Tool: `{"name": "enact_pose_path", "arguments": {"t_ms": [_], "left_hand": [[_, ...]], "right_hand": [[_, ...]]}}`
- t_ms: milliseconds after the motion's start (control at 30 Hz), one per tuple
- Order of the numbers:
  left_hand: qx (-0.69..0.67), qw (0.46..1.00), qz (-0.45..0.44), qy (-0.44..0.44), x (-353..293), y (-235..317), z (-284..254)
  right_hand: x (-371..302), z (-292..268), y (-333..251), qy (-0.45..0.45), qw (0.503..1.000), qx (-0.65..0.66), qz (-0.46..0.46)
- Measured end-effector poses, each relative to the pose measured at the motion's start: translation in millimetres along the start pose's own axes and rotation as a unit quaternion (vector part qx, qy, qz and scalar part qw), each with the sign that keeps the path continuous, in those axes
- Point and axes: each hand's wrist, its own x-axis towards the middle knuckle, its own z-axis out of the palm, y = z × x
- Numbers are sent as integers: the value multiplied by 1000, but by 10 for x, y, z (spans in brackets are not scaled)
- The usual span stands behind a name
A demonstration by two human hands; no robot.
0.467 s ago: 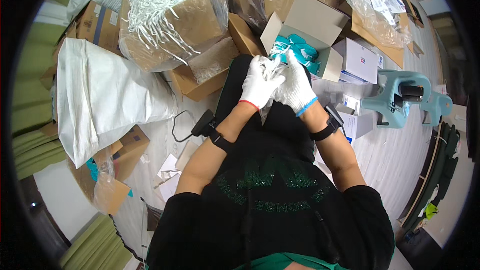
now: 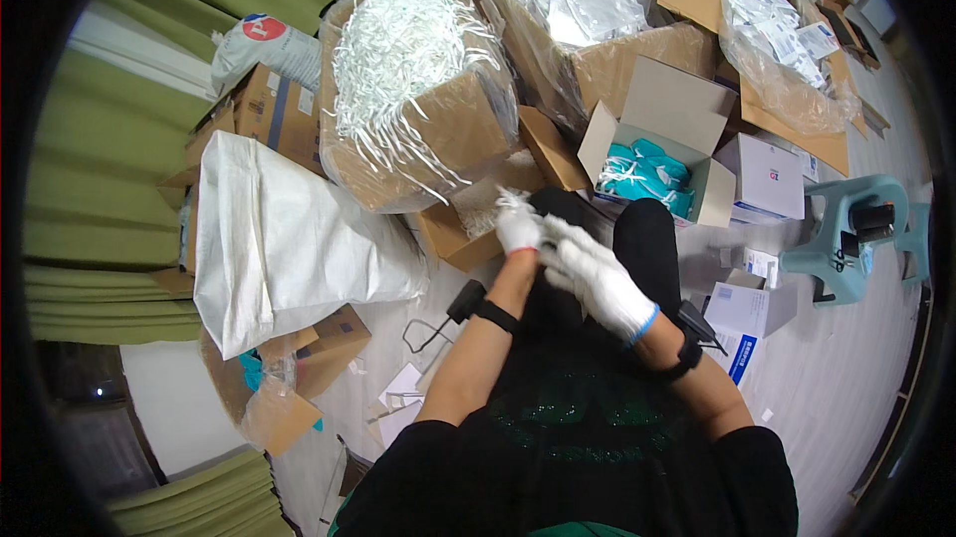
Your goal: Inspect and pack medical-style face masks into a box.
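Observation:
My left hand (image 2: pixel 518 229), in a white knit glove with a red cuff, is closed around a bunch of white straps (image 2: pixel 511 200). Their loose ends stick out past the fingers. Just to its right is my right hand (image 2: pixel 600 280), in a white glove with a blue cuff. Its fingers reach toward the left hand, look apart, and show nothing in them. Both hands are above my black-clad lap. Beyond them stands an open carton (image 2: pixel 659 91) with teal folded items (image 2: pixel 647 174) that carry white ties.
A plastic-lined box (image 2: pixel 438 109) heaped with white straps stands ahead, with a low carton (image 2: pixel 453 246) before it. Boxes of flat packets (image 2: pixel 597 4) stand behind. A white sack (image 2: pixel 299 238) leans at left; a blue-green stool (image 2: pixel 846 238) and white-lilac boxes (image 2: pixel 762 178) are at right.
My hands have come apart somewhat; the left keeps the white straps while the right has drawn back toward me. The view has shifted, so the surroundings sit lower and farther right.

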Motion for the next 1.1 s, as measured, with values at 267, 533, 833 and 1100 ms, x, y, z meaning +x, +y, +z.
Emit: {"name": "enact_pose_path", "arguments": {"t_ms": [267,533,833,1100], "left_hand": [[-7,991,103,-87,1763,2494,-765],[18,998,23,-52,2456,2692,-1174],[485,760,408,-146,-106,286,368],[438,762,460,-130,50,349,548]], "right_hand": [[-433,-842,131,150,981,118,43],[-666,-1339,375,235,947,216,37],[-36,-2314,20,329,944,26,14],[1309,-3335,231,282,721,-631,59]]}}
